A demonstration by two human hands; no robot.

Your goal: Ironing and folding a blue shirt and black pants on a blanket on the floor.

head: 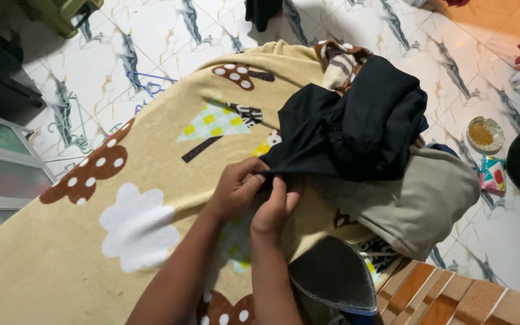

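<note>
Black garment, crumpled and bunched; left hand and right hand grips pinch its edge.

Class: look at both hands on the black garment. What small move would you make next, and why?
Probably draw the pinched edge toward the body to spread it flat. Both the left hand and right hand grip the black garment, which lies bunched on the yellow blanket.

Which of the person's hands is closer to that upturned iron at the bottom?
The right hand: it is just above the iron, pinching the black garment. The left hand grips the same edge, farther up and left.
</note>
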